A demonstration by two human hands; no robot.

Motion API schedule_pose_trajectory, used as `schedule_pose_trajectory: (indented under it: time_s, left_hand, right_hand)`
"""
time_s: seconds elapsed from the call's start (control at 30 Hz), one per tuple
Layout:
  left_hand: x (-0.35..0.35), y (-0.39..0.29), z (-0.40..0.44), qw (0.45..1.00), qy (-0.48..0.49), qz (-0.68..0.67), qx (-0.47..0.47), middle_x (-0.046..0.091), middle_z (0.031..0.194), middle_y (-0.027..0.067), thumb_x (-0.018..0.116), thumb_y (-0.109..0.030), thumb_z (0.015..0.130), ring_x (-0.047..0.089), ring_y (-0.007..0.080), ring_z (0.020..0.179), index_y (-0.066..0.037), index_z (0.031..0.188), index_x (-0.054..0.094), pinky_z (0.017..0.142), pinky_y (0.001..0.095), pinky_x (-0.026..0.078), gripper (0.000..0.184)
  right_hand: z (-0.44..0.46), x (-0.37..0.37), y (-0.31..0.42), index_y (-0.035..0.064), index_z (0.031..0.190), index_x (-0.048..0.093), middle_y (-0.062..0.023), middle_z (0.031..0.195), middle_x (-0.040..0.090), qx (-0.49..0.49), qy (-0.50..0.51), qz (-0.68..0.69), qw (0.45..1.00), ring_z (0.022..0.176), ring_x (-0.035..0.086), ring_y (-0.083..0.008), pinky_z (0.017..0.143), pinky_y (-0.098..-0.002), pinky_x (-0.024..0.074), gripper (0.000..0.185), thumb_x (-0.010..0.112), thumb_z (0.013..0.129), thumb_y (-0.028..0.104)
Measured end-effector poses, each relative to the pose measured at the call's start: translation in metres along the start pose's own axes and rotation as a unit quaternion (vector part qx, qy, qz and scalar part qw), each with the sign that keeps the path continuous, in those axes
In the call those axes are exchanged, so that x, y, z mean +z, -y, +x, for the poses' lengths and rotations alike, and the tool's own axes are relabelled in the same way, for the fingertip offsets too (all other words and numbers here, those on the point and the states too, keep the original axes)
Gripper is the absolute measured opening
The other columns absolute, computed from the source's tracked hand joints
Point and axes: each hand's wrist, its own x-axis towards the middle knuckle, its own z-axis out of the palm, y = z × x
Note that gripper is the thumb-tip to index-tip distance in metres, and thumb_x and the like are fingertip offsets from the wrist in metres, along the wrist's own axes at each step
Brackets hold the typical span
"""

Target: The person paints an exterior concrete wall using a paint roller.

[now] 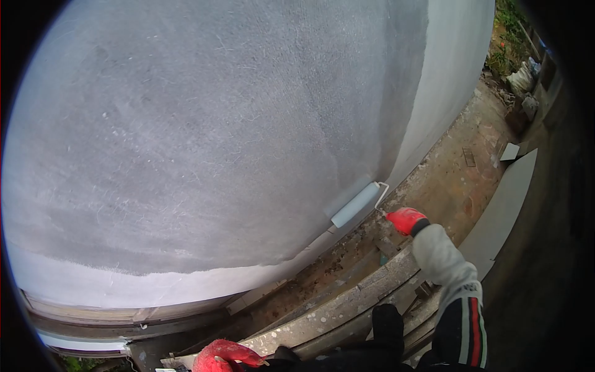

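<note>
My right hand (406, 220), in a red glove, is closed around the handle of a paint roller (356, 204). The roller's pale blue-white sleeve lies against the lower right part of a large wall (235, 136), and its bent wire frame runs back to my fist. Much of the wall is darker grey, with paler bands along its lower and right edges. At the bottom of the view, my left hand (228, 354), also red-gloved, is near my body with fingers partly extended and apart; nothing shows in them. The frame edge cuts off part of it.
Paint-spattered planks (334, 316) run below me, around my dark shoe (387, 325). Beyond them is stained ground (455, 161) with debris. A long pale sheet (505, 208) lies at right, with bags (522, 79) and plants (511, 31) farther up.
</note>
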Motion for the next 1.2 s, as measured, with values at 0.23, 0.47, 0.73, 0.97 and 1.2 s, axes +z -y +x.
schedule_pose_trajectory:
  time_s: [0.23, 0.47, 0.73, 0.97, 1.2]
  left_hand:
    - [-0.006, -0.003, -0.016, 0.997, 0.010, -0.067, -0.021, 0.060, 0.078, 0.0132, 0.042, -0.039, 0.099, 0.058, 0.0195, 0.067, 0.002, 0.090, 0.059, 0.061, 0.0295, 0.045, 0.045]
    - [-0.003, 0.002, -0.012, 0.999, 0.019, -0.026, 0.043, 0.060, 0.073, 0.0138, 0.041, -0.041, 0.099, 0.058, 0.0210, 0.059, 0.002, 0.086, 0.056, 0.056, 0.0291, 0.046, 0.048]
    - [-0.001, 0.008, -0.013, 0.995, -0.005, -0.069, 0.076, 0.062, 0.072, 0.0137, 0.044, -0.033, 0.099, 0.060, 0.0211, 0.059, 0.005, 0.089, 0.057, 0.061, 0.0313, 0.050, 0.041]
    - [-0.013, 0.008, -0.021, 0.993, -0.034, -0.091, 0.073, 0.063, 0.074, 0.0144, 0.043, -0.034, 0.099, 0.062, 0.0227, 0.060, 0.005, 0.092, 0.057, 0.064, 0.0319, 0.051, 0.043]
    - [-0.026, 0.009, -0.032, 0.977, -0.098, -0.143, 0.123, 0.058, 0.069, 0.0158, 0.038, -0.037, 0.100, 0.057, 0.0231, 0.054, 0.004, 0.086, 0.052, 0.059, 0.0334, 0.050, 0.046]
  right_hand:
    - [-0.180, -0.098, 0.053, 0.0057, 0.084, 0.061, -0.0025, 0.060, 0.053, 0.098, -0.106, 0.392, 0.908, 0.048, 0.052, -0.0138, 0.047, -0.0284, 0.0414, 0.035, 0.053, 0.092, 0.038]
    - [-0.277, -0.180, 0.106, 0.0077, 0.084, 0.056, 0.0023, 0.056, 0.046, -0.039, -0.247, 0.435, 0.865, 0.043, 0.043, -0.0076, 0.039, -0.0233, 0.0339, 0.026, 0.051, 0.092, 0.032]
    - [-0.268, -0.281, 0.190, 0.0076, 0.086, 0.054, 0.0029, 0.060, 0.047, -0.246, -0.404, 0.464, 0.749, 0.043, 0.040, -0.0071, 0.040, -0.0229, 0.0345, 0.030, 0.054, 0.092, 0.037]
    - [-0.248, -0.243, 0.204, 0.0092, 0.080, 0.051, 0.0014, 0.057, 0.043, -0.320, -0.520, 0.258, 0.748, 0.042, 0.041, -0.0091, 0.041, -0.0248, 0.0349, 0.027, 0.045, 0.097, 0.029]
    - [-0.307, -0.097, 0.145, 0.0052, 0.087, 0.055, -0.0003, 0.058, 0.048, -0.061, -0.237, 0.458, 0.855, 0.046, 0.047, -0.0114, 0.044, -0.0292, 0.0370, 0.020, 0.050, 0.091, 0.024]
